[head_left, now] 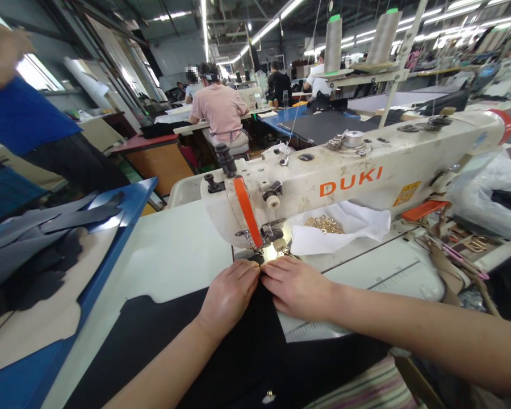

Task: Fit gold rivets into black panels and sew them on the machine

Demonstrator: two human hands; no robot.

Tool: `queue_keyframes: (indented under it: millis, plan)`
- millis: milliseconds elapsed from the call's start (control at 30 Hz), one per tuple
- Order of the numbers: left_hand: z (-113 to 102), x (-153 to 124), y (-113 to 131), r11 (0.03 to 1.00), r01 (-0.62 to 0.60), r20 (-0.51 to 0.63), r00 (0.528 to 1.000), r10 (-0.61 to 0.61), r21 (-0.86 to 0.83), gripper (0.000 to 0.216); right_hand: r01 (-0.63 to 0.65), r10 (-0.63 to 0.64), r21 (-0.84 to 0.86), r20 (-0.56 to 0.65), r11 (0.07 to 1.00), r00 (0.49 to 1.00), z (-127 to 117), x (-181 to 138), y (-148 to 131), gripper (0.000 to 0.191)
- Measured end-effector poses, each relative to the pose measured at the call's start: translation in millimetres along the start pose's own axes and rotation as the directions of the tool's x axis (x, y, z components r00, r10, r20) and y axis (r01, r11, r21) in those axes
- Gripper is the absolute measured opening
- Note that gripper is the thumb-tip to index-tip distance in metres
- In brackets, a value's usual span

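A white sewing machine point(353, 182) marked DUKI stands across the table in front of me. Black fabric point(174, 329) spreads from under its needle area down over the table edge towards my lap. My left hand point(231, 289) is closed on the fabric just in front of the presser foot, fingertips pinched together. Right beside it, my right hand point(296, 287) has its fingers bent and pressed on the same fabric edge. The two hands' fingertips nearly meet. A small lamp lights the spot, and the needle itself is hidden behind the fingers.
White paper point(340, 233) with small gold metal rings point(323, 224) lies behind the needle. At left, dark cut pieces point(38, 244) lie on a blue table point(93, 272). Thread cones point(333, 45) stand above the machine. A person in blue point(29, 119) stands at left; others sit farther back.
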State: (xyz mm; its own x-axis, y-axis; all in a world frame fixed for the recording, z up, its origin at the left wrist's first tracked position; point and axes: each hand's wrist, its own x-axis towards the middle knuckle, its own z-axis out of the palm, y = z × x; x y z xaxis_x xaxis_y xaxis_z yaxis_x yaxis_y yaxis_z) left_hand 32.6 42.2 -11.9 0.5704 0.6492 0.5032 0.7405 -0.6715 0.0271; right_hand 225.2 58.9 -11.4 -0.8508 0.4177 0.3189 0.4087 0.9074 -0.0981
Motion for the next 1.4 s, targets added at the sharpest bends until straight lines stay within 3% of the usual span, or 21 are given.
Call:
queue_keyframes:
  millis: [267, 600, 967, 1200, 1400]
  plan:
    - [-1.1, -1.0, 1.8, 1.0, 0.005, -0.016, 1.0, -0.005, -0.004, 0.02, -0.002, 0.002, -0.022, -0.013, 1.0, 1.0, 2.1, 1.3, -1.2, 0.022]
    - [-12.8, -14.3, 7.2, 0.991, 0.107, 0.118, 0.988, -0.098, -0.075, 0.029, 0.009, -0.009, -0.051, -0.004, 0.999, 1.0, 3.1, 0.9, -1.5, 0.022]
    - [-14.7, -14.6, 8.5, 0.995, 0.096, 0.154, 0.984, -0.089, -0.041, 0.031, 0.011, -0.012, -0.081, -0.006, 0.997, 1.0, 2.8, 0.3, -1.7, 0.021]
    - [-13.4, -14.3, 9.4, 0.994, 0.099, 0.156, 0.984, -0.09, -0.05, 0.031, 0.132, -0.147, -0.121, -0.128, 0.984, 0.981, 5.9, -5.7, -2.9, 0.017]
    - [-11.0, -11.6, 6.9, 0.993, 0.107, 0.153, 0.983, -0.097, -0.053, 0.03, 0.163, -0.167, -0.064, -0.07, 0.985, 0.983, 7.4, -5.1, 2.6, 0.013]
